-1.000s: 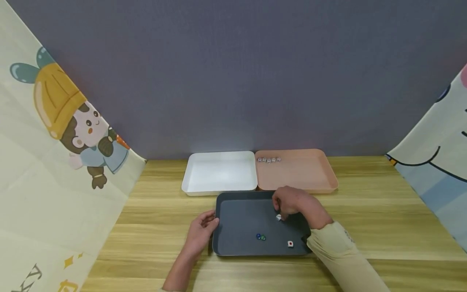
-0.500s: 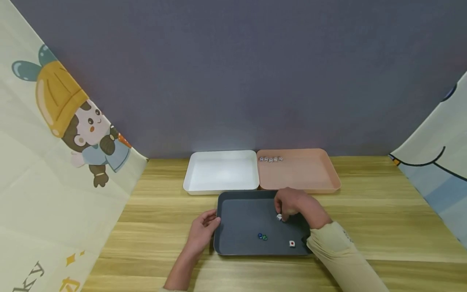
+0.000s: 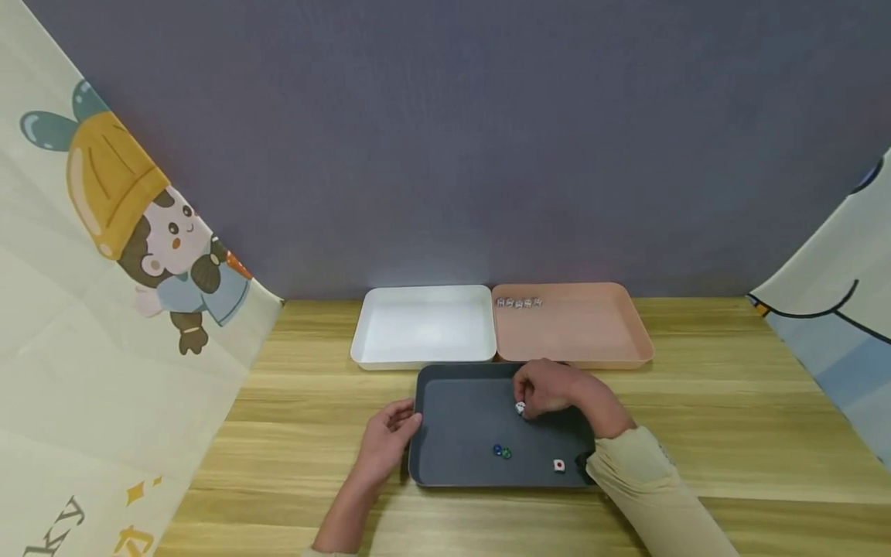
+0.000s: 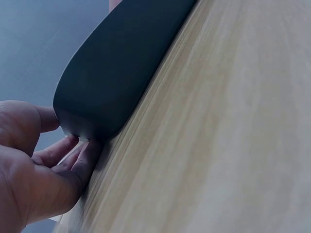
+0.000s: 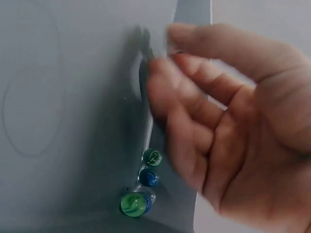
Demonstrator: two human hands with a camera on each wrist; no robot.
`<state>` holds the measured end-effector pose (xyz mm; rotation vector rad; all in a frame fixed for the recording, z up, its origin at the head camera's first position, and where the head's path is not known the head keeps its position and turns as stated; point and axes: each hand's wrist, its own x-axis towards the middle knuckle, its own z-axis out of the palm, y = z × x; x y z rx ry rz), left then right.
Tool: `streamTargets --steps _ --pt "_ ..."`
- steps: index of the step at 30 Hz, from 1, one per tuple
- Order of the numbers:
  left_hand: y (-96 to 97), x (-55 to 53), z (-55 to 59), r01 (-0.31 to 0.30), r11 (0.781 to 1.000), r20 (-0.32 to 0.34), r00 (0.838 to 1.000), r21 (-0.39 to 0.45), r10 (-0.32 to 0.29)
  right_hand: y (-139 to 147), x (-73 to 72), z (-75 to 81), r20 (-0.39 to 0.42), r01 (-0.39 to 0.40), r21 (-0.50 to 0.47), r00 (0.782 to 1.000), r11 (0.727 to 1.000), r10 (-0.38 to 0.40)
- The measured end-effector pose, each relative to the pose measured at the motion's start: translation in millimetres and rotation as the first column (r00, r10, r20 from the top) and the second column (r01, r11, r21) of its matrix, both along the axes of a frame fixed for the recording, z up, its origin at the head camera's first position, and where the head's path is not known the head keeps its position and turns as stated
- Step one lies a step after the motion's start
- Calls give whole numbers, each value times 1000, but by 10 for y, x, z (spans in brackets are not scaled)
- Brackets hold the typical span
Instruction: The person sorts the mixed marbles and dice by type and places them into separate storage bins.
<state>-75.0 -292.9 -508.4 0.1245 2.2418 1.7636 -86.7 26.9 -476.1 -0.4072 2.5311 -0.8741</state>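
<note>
My left hand holds the left end of a dark grey tray. In the left wrist view its thumb is at the rim and its curled fingers touch the outer wall. Over the tray's far right part, my right hand pinches a white die between thumb and fingertips; the right wrist view is blurred there. A second die with a red spot lies near the front right. A blue marble and a green marble sit side by side in the tray.
Behind stand a white tray and a pink tray, side by side. Several dice line the pink tray's back left. Several marbles lie along the grey tray's wall in the right wrist view. Underneath is a wooden tabletop.
My right hand has shifted a little to the left, and the white die at its fingertips has moved with it. My left hand stays at the grey tray's left end.
</note>
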Motion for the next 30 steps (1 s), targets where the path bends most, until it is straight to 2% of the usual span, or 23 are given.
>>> streamTargets --steps 4,9,17,20,24,27,30 --pt "-1 20 12 1 1000 3 1000 -7 -1 -22 3 -3 -23 8 -143 1000 990 -11" --pt "7 23 4 -10 1000 -15 1000 -12 9 -78 15 60 -101 21 -269 994 963 -50" --pt "8 -10 -37 -14 1000 -7 1000 -17 14 -115 73 150 -168 20 -332 983 943 -79" --pt "24 19 47 -5 1000 -7 1000 -12 5 -125 92 179 -217 22 -374 970 927 -111" --pt "37 32 87 -12 1000 -8 1000 3 12 -132 95 224 -280 21 -431 947 902 -156" --pt "38 4 13 -34 999 -20 999 -3 34 -119 88 254 -294 25 -456 939 890 -177" --pt "58 -12 -1 -60 997 -41 997 -45 58 -90 89 294 -288 35 -468 939 883 -190"
